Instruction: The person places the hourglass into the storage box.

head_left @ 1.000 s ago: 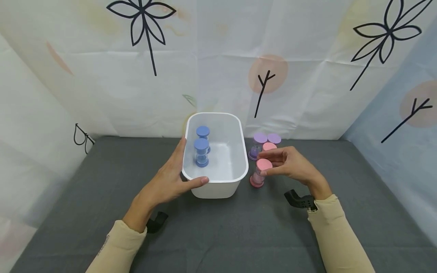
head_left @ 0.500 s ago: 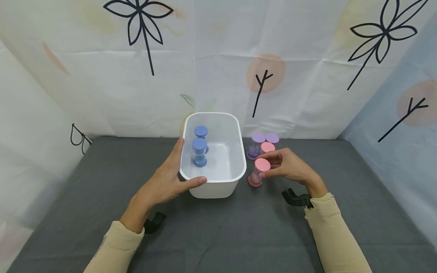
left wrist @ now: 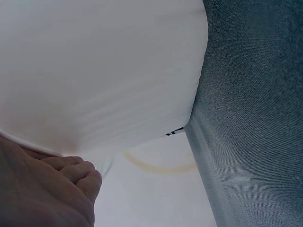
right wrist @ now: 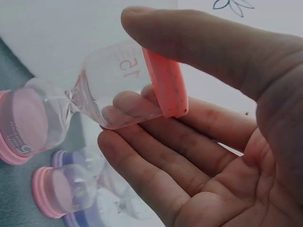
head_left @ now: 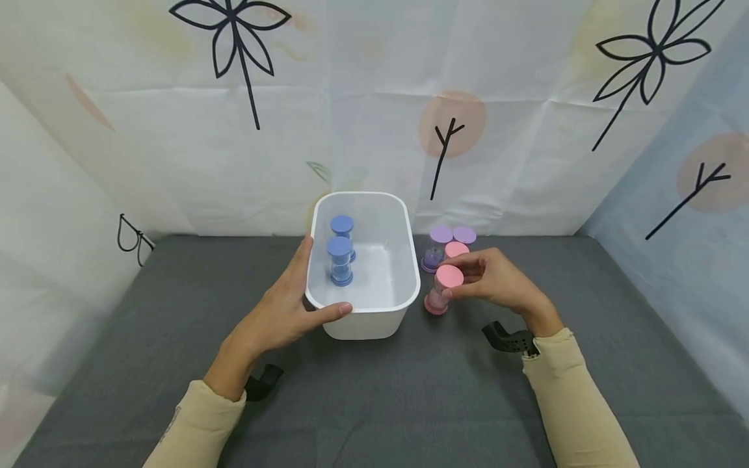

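Observation:
My left hand [head_left: 279, 305] rests on the near left corner of a white plastic tub [head_left: 386, 308], fingers straight along its left side and thumb along the front rim. In the left wrist view the fingers [left wrist: 71, 170] lie against the tub's outer wall [left wrist: 109, 61]. Two blue sand timers [head_left: 340, 260] stand inside, on the left. Just right of the tub, my right hand [head_left: 497, 283] pinches a pink sand timer [head_left: 449, 277] near its top cap, between thumb and fingers. The right wrist view shows this timer [right wrist: 109, 90] with its lower cap away from the palm.
Behind the right hand stand another pink sand timer [head_left: 456, 250] and two purple ones [head_left: 440, 235], close together. A dark grey cloth [head_left: 374, 403] covers the table. A white printed fabric backdrop [head_left: 363, 117] rises at the table's far edge.
The pinched pink sand timer has risen slightly and leans a little, with the right hand moving along with it. The left hand keeps its place on the tub. The view has shifted slightly.

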`<state>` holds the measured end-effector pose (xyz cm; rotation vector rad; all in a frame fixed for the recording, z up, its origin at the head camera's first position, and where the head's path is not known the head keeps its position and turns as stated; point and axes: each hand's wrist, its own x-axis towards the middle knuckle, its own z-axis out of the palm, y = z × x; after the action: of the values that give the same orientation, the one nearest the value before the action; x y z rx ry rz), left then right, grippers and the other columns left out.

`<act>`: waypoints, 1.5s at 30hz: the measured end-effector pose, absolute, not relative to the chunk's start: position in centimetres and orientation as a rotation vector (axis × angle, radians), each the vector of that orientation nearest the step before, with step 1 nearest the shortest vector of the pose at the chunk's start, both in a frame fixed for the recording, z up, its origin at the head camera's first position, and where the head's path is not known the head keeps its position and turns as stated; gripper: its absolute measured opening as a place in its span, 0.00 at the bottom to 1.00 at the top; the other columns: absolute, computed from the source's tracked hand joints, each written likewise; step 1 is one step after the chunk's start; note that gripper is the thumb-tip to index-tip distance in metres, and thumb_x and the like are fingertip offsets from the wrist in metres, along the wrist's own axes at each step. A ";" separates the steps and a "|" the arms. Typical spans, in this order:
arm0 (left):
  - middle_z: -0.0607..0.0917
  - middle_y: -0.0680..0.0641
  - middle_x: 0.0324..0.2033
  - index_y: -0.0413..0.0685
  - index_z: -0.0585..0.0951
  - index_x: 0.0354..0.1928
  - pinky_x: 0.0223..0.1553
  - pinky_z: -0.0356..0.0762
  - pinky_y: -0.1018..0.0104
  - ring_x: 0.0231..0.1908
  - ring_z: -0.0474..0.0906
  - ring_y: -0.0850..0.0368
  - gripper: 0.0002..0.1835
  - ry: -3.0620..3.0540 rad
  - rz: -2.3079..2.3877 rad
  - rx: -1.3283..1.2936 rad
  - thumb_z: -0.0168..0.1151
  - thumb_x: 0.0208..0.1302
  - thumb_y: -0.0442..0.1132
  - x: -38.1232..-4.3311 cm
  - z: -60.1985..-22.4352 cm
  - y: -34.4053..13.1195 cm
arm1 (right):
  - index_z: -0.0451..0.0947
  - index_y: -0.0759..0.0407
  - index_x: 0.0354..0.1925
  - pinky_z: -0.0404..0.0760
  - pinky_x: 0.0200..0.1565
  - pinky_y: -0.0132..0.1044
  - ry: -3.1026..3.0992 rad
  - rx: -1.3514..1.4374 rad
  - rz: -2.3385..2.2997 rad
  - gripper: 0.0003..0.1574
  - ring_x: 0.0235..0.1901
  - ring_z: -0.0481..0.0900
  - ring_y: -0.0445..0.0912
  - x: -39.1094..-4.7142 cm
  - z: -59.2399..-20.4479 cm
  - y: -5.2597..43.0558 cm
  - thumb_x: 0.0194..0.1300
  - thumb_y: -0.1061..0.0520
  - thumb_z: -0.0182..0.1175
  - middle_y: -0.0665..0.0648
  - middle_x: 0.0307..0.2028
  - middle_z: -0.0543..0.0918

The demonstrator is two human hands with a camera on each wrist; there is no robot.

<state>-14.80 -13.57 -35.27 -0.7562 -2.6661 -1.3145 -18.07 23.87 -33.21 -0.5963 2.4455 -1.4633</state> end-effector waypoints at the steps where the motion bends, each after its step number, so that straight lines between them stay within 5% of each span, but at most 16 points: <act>1: 0.43 0.53 0.80 0.69 0.31 0.80 0.68 0.57 0.37 0.75 0.51 0.50 0.66 -2.665 -1.318 -0.757 0.74 0.57 0.61 -14.8 -35.3 -13.6 | 0.83 0.66 0.55 0.83 0.44 0.37 2.453 -0.589 -1.472 0.29 0.44 0.86 0.47 -17.9 -33.0 23.9 0.54 0.62 0.78 0.60 0.46 0.87; 16: 0.43 0.53 0.80 0.69 0.32 0.80 0.68 0.57 0.36 0.75 0.51 0.50 0.66 -2.673 -1.321 -0.754 0.74 0.57 0.61 -14.8 -35.3 -13.6 | 0.80 0.69 0.58 0.83 0.46 0.37 2.343 -0.525 -1.940 0.28 0.45 0.86 0.47 -15.5 -29.4 24.6 0.58 0.71 0.72 0.58 0.48 0.87; 27: 0.43 0.52 0.80 0.63 0.32 0.81 0.67 0.58 0.35 0.75 0.52 0.49 0.66 -2.693 -1.290 -0.740 0.73 0.57 0.61 -14.9 -35.4 -13.8 | 0.75 0.82 0.58 0.82 0.50 0.38 1.939 -0.876 -2.544 0.23 0.50 0.85 0.53 -15.0 -28.8 23.4 0.63 0.82 0.56 0.66 0.47 0.87; 45: 0.43 0.54 0.80 0.67 0.32 0.81 0.67 0.58 0.37 0.75 0.52 0.50 0.66 -2.658 -1.313 -0.770 0.74 0.57 0.60 -14.9 -35.4 -13.7 | 0.78 0.78 0.55 0.82 0.50 0.39 1.830 -0.952 -2.609 0.21 0.47 0.86 0.53 -14.2 -28.6 21.4 0.62 0.79 0.61 0.65 0.45 0.87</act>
<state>-14.93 -13.71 -35.38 -0.7702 -2.6582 -1.3127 -14.22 21.37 -28.55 -0.9522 1.8305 -2.6087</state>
